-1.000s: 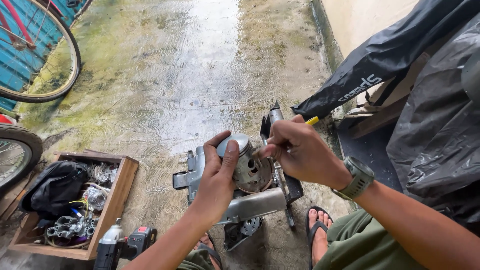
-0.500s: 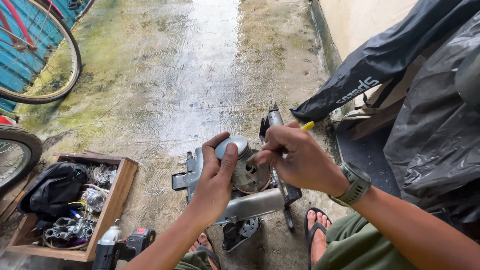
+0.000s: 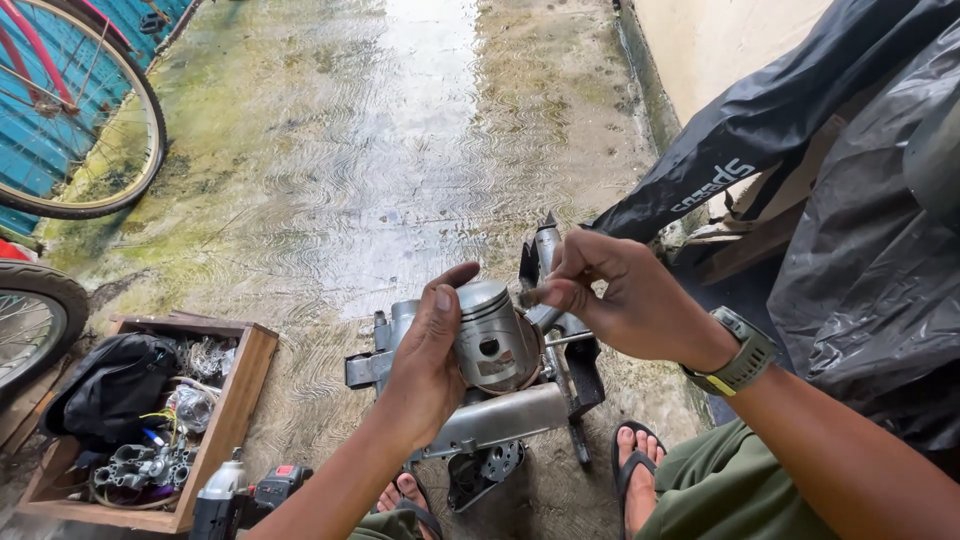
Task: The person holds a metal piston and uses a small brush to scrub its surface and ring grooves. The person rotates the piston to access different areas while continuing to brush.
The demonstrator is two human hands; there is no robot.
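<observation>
1. The piston is the landmark. It sits just above the metal engine part that rests on the wet concrete floor, and is held up clear of the ground.
2. The left hand wraps the piston's left side, thumb up along the crown edge and fingers behind; it is closed firmly around the piston.
3. The right hand is to the right of the piston, fingertips pinched on a small dark piece touching the piston's upper right rim. What that piece is, I cannot tell.
4. Judged by its look, the piston is rigid cast metal, solid but light enough for one hand. Its skirt looks smooth and possibly oily, so likely slippery.
5. The best hold seems to be around the skirt, below the ring grooves, keeping the side pin hole free.
6. The small piece looks easy to drop; a fingertip pinch suits it.
7. Left of the piston lies a wooden box with a black bag and metal parts.
8. Below-left of the piston stands a power tool.
9. Far left are bicycle wheels; to the right, a black cover.
</observation>
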